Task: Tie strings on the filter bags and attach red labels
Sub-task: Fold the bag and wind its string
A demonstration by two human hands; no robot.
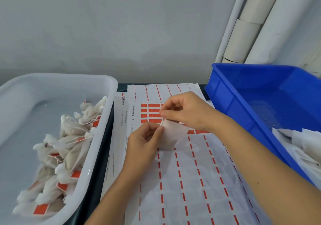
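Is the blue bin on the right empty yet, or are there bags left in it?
Not empty. White filter bags lie in the near corner of the blue bin; the rest of its floor shows bare.

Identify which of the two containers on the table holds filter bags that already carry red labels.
The white tray, on the person's left: its filter bags are tied and show red labels. The blue bin on the right holds only plain white bags.

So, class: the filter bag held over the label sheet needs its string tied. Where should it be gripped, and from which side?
Grip the filter bag at its gathered top edge, where both hands already meet: the left hand pinches it from the left, the right hand from above. The body below bulges full and soft, so the narrow top likely gives fingers the firmest hold and leaves the neck free for a string.
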